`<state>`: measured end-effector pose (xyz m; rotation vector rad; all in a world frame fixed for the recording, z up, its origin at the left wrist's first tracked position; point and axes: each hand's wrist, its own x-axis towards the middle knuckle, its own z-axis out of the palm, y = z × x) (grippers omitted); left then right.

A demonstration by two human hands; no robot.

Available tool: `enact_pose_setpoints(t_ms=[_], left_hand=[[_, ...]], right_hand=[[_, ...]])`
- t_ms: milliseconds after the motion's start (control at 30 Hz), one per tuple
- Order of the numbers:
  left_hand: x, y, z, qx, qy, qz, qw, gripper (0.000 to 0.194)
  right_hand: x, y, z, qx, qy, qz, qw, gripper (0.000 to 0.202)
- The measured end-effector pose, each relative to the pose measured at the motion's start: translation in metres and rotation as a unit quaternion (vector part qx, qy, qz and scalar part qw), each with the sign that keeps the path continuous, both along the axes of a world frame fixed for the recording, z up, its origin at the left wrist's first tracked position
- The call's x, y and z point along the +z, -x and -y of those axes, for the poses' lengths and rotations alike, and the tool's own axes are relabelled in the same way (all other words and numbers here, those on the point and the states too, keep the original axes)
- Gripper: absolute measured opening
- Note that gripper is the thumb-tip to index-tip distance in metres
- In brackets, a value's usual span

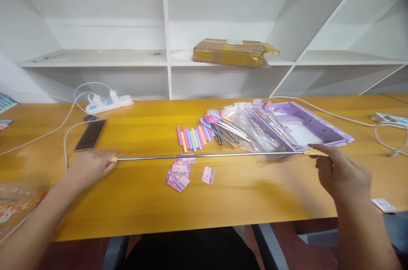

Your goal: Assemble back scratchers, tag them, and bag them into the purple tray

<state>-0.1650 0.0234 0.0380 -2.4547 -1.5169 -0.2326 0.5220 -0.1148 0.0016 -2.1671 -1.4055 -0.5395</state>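
Note:
A telescopic back scratcher (pixel 210 156) with a thin metal rod is stretched out level above the table between my two hands. My left hand (pixel 95 166) is closed on its yellow left end. At the other end, my right hand (pixel 341 172) pinches the yellow head, partly hidden by the fingers. Behind the rod lie several pink, yellow and blue handles (pixel 192 137) in a row. Beside them is a pile of metal rods with coloured claw-shaped heads (pixel 223 123). Small purple-pink cards (pixel 179 176) lie in front, with one card (pixel 208 175) apart from the rest.
A purple open box (pixel 331 127) and clear plastic bags (pixel 248 121) stand at the back right. A phone (pixel 91 135) and a power strip (pixel 110 103) with white cables lie left. A taped carton (pixel 231 52) rests on the shelf. An orange packet (pixel 17 204) is at the near left.

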Motion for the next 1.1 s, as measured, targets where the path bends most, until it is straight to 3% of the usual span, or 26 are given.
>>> enact_pose_setpoints(t_ms=[133,233,300,367,433,533,633,833,967,1100], left_hand=[[-0.001,0.000,0.006,-0.047,0.051,-0.008,0.998,0.031],[-0.006,-0.003,0.010,-0.115,0.049,0.049,0.991,0.028],[-0.011,-0.016,0.014,-0.148,0.033,0.063,0.986,0.028],[-0.017,-0.043,0.021,-0.183,0.029,0.062,0.981,0.028],[-0.022,-0.080,0.029,-0.208,0.035,0.053,0.976,0.028],[-0.024,-0.137,0.041,-0.268,0.043,0.052,0.961,0.033],[-0.020,-0.168,0.045,-0.274,0.039,0.079,0.958,0.036],[-0.009,-0.166,0.038,-0.265,0.025,0.043,0.963,0.032],[-0.003,-0.165,0.040,-0.277,0.019,0.017,0.960,0.027],[-0.003,-0.170,0.046,-0.271,0.005,0.018,0.962,0.020]], right_hand=[[0.005,0.003,0.003,-0.010,0.031,-0.087,0.996,0.026],[0.008,0.004,0.002,-0.028,0.042,-0.084,0.995,0.020],[0.006,0.020,-0.005,0.002,0.057,-0.064,0.996,0.025],[0.000,0.058,-0.014,0.064,0.058,-0.033,0.996,0.033],[-0.006,0.117,-0.023,0.150,0.024,0.021,0.988,0.036],[-0.007,0.211,-0.026,0.301,0.005,0.120,0.946,0.036],[0.005,0.261,-0.023,0.282,0.048,0.152,0.946,0.032],[0.027,0.242,-0.030,0.346,0.050,0.134,0.927,0.016],[0.030,0.237,-0.036,0.390,0.073,0.120,0.910,0.016],[0.030,0.248,-0.037,0.434,0.086,0.126,0.888,0.017]])
